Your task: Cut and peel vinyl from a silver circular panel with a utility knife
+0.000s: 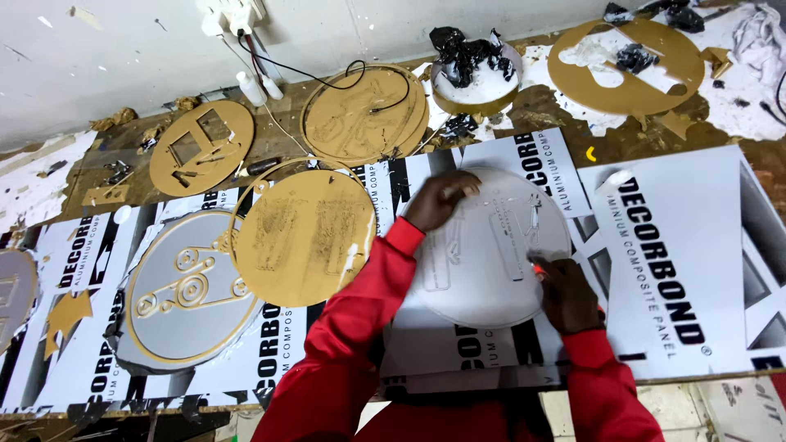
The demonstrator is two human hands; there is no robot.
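Between the hands lies a white round disc [483,254] with faint cut-out outlines, flat on printed white panels that cover the surface [671,270]. Left hand [438,199] rests on the disc's upper edge, fingers curled down onto it. Right hand [566,295] is at the disc's lower right rim, closed around a small orange tool [538,268] whose tip touches the disc. Just left of the left hand lies a gold round disc [304,237], and beyond that a grey disc with gold rim [184,286]. More gold discs [360,115] lie farther off, past the hands.
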